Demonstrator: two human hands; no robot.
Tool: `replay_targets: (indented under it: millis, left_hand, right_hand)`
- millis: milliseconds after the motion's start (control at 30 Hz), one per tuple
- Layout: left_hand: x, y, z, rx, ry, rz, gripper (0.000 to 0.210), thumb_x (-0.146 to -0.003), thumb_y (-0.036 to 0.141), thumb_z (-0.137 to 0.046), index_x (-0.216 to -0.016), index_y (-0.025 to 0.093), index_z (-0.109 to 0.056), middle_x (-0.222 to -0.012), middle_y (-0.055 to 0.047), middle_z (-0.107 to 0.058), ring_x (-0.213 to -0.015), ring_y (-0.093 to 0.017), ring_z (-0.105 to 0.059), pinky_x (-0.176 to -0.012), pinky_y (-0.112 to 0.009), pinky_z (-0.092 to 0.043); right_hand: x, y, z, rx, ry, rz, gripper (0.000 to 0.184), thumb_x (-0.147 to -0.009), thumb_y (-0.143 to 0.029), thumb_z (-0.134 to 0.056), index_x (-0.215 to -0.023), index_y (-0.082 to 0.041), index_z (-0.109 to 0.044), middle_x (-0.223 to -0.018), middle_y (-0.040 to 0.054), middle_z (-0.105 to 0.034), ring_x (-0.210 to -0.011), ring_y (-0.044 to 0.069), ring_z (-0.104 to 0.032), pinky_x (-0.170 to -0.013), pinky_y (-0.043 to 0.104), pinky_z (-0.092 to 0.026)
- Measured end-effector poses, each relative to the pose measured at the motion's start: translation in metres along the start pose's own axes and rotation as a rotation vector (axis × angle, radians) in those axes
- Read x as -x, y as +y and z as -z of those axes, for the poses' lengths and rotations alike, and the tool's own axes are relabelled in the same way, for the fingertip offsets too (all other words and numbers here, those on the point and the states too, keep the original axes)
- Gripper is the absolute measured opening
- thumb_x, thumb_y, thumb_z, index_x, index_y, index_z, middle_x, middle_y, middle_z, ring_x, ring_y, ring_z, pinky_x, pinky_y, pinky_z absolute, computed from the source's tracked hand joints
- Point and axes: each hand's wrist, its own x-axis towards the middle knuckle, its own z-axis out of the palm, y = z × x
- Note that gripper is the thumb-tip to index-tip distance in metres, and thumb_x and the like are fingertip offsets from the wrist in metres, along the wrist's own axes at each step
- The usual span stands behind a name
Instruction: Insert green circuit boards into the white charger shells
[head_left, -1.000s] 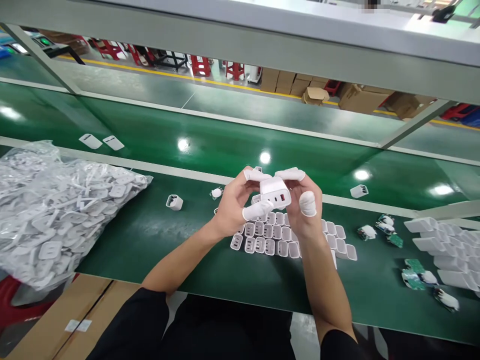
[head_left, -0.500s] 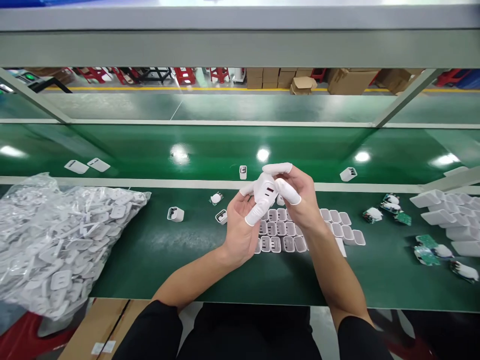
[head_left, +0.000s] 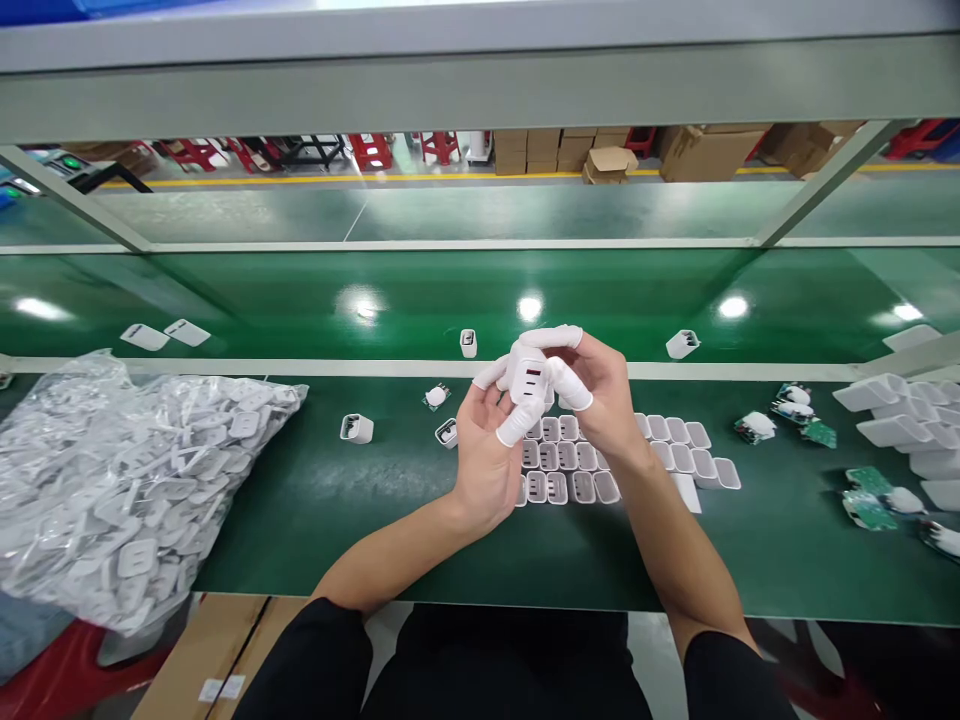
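A small white charger housing [head_left: 529, 376] with dark port slots in its face is held up over the bench between both hands. My left hand [head_left: 489, 440] grips it from the left, thumb and fingers in white finger cots. From the right, my right hand [head_left: 596, 385] closes thumb and forefinger, also in white cots, on the same housing. Below the hands lie rows of open white housings [head_left: 567, 457], partly covered by the hands and right forearm. Just left of my left hand lies another housing [head_left: 446, 432] with dark parts inside.
A clear bag of white plastic parts [head_left: 135, 490] fills the left of the green bench [head_left: 360, 540]. Circuit boards [head_left: 868, 497] and stacked white housings [head_left: 900, 410] sit at the right. Single housings [head_left: 357, 429] stand about. A shelf beam [head_left: 480, 90] crosses above.
The charger housing has tilted slightly between the fingers, so its slotted face shows more squarely. Both hands keep their grip. The camera view has shifted a little.
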Motion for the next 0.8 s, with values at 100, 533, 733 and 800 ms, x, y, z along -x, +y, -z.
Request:
replay_targets:
  millis: [100,533,733,800]
  left_hand:
    - [-0.002,0.004,-0.003,0.015,0.007,0.006,0.061,-0.074,0.038,-0.108,-0.125,0.024,-0.078,-0.129,-0.009,-0.08,-0.124,-0.025,-0.077,-0.11,-0.036,-0.061]
    - [0.001,0.0,0.0,0.042,-0.038,-0.053,0.049,-0.073,0.04,-0.108,-0.109,0.023,-0.082,-0.109,-0.006,-0.078,-0.106,-0.021,-0.077,-0.1,-0.035,-0.063]
    - [0.0,-0.001,0.0,0.046,-0.026,-0.078,0.05,-0.071,0.041,-0.109,-0.111,0.024,-0.083,-0.11,-0.005,-0.079,-0.107,-0.019,-0.077,-0.101,-0.031,-0.063]
    - [-0.001,-0.001,0.0,0.04,-0.019,-0.066,0.05,-0.072,0.041,-0.109,-0.111,0.023,-0.082,-0.113,-0.006,-0.079,-0.111,-0.02,-0.077,-0.103,-0.032,-0.063]
  right_hand:
    - [0.002,0.001,0.001,0.026,0.004,0.032,0.026,-0.102,-0.05,-0.083,-0.123,-0.035,-0.084,-0.105,0.0023,-0.08,-0.096,0.022,-0.074,-0.093,0.043,-0.065]
    - [-0.002,0.0,-0.001,-0.174,0.025,-0.043,0.033,-0.084,-0.052,-0.097,-0.104,-0.03,-0.084,-0.096,0.0019,-0.077,-0.085,0.019,-0.066,-0.079,0.037,-0.059]
    - [-0.002,0.008,-0.001,-0.205,0.011,-0.023,0.033,-0.085,-0.053,-0.096,-0.106,-0.032,-0.084,-0.097,0.0021,-0.075,-0.088,0.02,-0.068,-0.079,0.038,-0.06]
    - [-0.002,0.012,-0.002,-0.184,0.026,-0.009,0.033,-0.088,-0.056,-0.094,-0.109,-0.033,-0.083,-0.095,0.0018,-0.075,-0.087,0.021,-0.069,-0.078,0.039,-0.062]
